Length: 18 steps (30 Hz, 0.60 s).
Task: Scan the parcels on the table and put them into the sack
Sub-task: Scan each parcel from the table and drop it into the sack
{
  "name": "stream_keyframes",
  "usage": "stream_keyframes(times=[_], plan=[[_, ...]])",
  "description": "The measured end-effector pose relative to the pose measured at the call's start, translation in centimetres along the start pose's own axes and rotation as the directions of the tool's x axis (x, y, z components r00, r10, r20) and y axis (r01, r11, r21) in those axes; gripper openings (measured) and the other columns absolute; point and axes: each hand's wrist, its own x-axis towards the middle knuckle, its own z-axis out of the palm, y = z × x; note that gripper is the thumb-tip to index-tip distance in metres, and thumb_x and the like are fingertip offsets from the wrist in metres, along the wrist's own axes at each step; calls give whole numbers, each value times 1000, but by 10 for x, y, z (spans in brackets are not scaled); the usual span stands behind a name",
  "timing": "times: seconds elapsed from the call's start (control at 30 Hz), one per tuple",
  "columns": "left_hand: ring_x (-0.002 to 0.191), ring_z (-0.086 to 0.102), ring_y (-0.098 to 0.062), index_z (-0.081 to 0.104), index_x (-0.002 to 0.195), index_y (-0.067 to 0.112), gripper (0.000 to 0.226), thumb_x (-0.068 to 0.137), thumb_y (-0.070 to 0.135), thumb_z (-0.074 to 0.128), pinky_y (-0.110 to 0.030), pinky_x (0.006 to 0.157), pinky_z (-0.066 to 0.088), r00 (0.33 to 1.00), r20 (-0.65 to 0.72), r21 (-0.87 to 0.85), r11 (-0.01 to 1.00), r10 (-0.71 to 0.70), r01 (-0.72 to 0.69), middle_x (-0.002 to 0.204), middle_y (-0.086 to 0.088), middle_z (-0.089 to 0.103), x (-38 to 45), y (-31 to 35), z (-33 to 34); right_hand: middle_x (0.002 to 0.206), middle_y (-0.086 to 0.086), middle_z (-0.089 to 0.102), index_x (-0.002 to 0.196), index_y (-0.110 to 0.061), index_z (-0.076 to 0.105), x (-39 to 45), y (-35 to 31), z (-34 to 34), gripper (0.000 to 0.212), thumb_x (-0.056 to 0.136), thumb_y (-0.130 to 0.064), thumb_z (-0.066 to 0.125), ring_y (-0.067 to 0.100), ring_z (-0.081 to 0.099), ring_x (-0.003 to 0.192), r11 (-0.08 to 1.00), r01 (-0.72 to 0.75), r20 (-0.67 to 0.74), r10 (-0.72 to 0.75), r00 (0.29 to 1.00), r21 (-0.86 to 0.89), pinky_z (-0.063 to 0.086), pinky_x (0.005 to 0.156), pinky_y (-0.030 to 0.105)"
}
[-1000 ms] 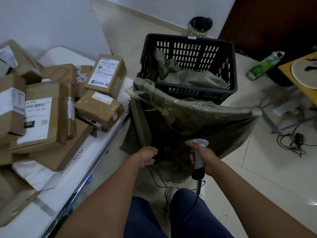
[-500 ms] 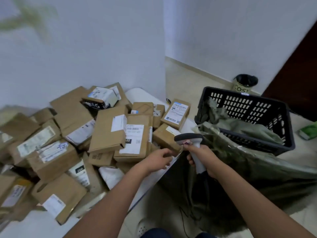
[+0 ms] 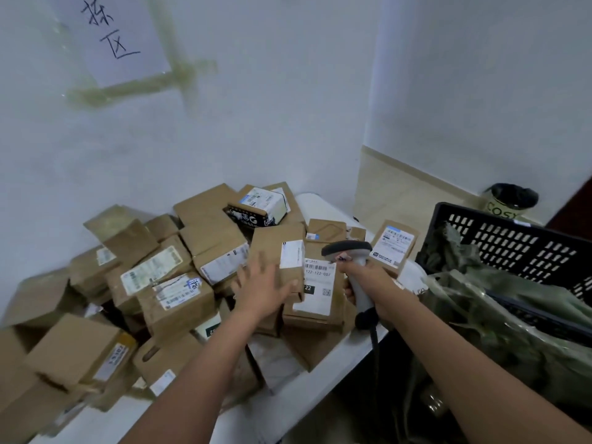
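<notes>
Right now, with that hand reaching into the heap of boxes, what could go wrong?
The brown cardboard parcels are piled loosely at odd angles, so pulling out the tall brown box under the left hand may topple its neighbours. Some parcels sit near the white table's edge and could slide off. The grey handheld scanner's black cable, trailing from the right hand, might snag.

Two pale walls point(image 3: 288, 123) meet at a corner behind the far right corner of the white bench point(image 3: 323, 201). A sheet of paper point(image 3: 118, 36) with handwritten characters is fixed to the left wall by strips of yellowish tape point(image 3: 179, 72). Beige floor tiles point(image 3: 403, 193) and a matching skirting point(image 3: 426, 173) run along the right wall. A small bin point(image 3: 509, 200) with a black liner stands on the floor beside a dark door point(image 3: 576, 213). Lighting is soft and even.
</notes>
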Motion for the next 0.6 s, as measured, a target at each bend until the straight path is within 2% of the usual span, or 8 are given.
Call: stream_keyframes(times=[0.07,0.13,0.2,0.33,0.43,0.6], plan=[[148,-15,-40,12,154,37,93,80,80,47,-69,113,0,995,92,48,998,21,-26,163,5,-16,0,-5,7,64,10,59,92,-4,59,1,-3,8,24,91,-26,68,20,55,52,1000,11,-3,-11,1000,6,47,49,27],[149,-18,-34,-1,156,33,108,74,85,47,-67,113,-5,987,133,154,982,88,-108,163,2,-17,0,-9,13,64,9,60,95,-3,60,3,-3,12,24,91,-26,68,18,55,51,1000,4,-10,-4,1000,10,48,49,27],[150,-16,-31,-6,156,30,112,75,82,52,-64,116,-7,982,123,266,949,143,-171,164,-3,-13,2,-16,16,63,9,60,98,-2,60,5,-3,13,26,90,-25,68,17,55,48,999,-12,-20,12,1000,31,48,48,27],[150,-8,-35,-5,156,31,107,79,77,54,-62,117,-3,984,62,326,928,169,-180,164,-9,-5,6,-20,17,61,9,59,100,-1,60,11,1,14,28,90,-26,69,17,55,47,996,-50,-44,53,998,73,48,47,26],[149,9,-37,-2,155,29,99,84,75,47,-63,118,7,983,21,378,909,181,-175,162,-14,8,9,-15,20,63,9,60,105,0,61,14,5,14,31,90,-26,69,18,56,50,995,-56,-50,61,997,85,48,47,26],[136,36,-38,5,154,23,86,90,75,29,-53,116,25,952,-62,568,795,300,-214,150,-21,33,13,-13,25,67,10,63,111,0,60,13,9,12,34,91,-26,69,16,58,51,993,-37,-83,47,995,113,49,45,25]])
